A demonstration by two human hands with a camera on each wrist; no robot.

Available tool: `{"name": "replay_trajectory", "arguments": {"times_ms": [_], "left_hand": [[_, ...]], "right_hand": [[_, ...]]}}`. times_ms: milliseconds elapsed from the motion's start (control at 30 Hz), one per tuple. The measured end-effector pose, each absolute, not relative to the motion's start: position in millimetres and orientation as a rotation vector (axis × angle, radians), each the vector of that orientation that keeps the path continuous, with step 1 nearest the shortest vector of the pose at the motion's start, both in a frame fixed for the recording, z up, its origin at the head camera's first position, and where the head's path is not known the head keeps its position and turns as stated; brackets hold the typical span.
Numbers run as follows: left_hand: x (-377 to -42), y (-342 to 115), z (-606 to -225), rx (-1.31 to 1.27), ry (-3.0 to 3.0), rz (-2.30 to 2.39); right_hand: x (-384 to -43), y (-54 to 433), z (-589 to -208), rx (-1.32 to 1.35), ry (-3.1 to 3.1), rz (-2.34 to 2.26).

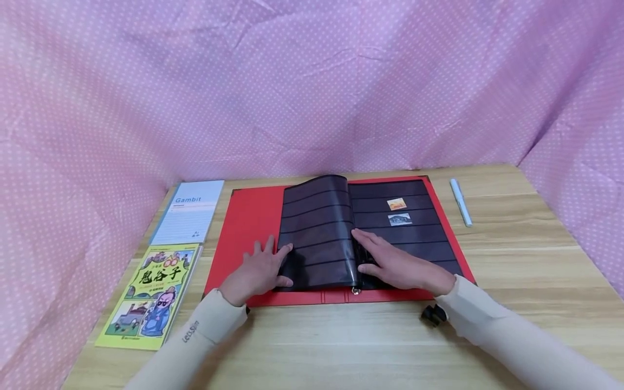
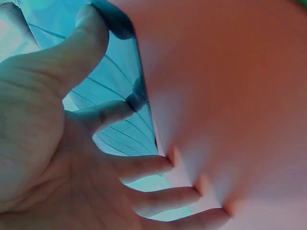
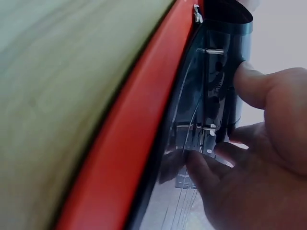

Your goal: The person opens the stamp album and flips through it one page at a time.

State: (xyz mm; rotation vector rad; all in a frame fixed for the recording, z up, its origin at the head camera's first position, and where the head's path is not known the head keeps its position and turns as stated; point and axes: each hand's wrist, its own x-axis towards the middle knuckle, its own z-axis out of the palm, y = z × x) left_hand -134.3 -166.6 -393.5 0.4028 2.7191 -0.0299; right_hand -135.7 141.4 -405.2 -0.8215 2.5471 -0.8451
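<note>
A red stamp album (image 1: 253, 216) lies spread on the table, with a black pocket page (image 1: 317, 227) turned to the left and bulging up near the rings. My left hand (image 1: 255, 271) is spread over the inside cover, its thumb and index finger at that page's outer edge; other fingertips touch the red surface in the left wrist view. Beside the ring binding, my right hand (image 1: 390, 260) rests with extended fingers against the bulging page. On the right black page (image 1: 429, 233) sit an orange stamp (image 1: 397, 203) and a dark blue-grey stamp (image 1: 400, 219).
Left of the album lie a pale blue notebook (image 1: 190, 211) and, nearer, a yellow comic-style book (image 1: 146, 298). A light blue pen (image 1: 460, 201) lies to the right. Pink dotted cloth (image 1: 312, 97) hangs behind the wooden table (image 1: 536, 303).
</note>
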Motion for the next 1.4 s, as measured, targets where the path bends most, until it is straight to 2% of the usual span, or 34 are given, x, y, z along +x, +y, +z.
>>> {"name": "replay_trajectory", "arguments": {"times_ms": [833, 1400], "left_hand": [[-131, -196, -395, 0.606, 2.821, 0.120], [-142, -213, -382, 0.488, 2.755, 0.228]], "right_hand": [[-126, 106, -392, -0.659, 2.700, -0.709], [-127, 84, -387, -0.688, 2.770, -0.450]]}}
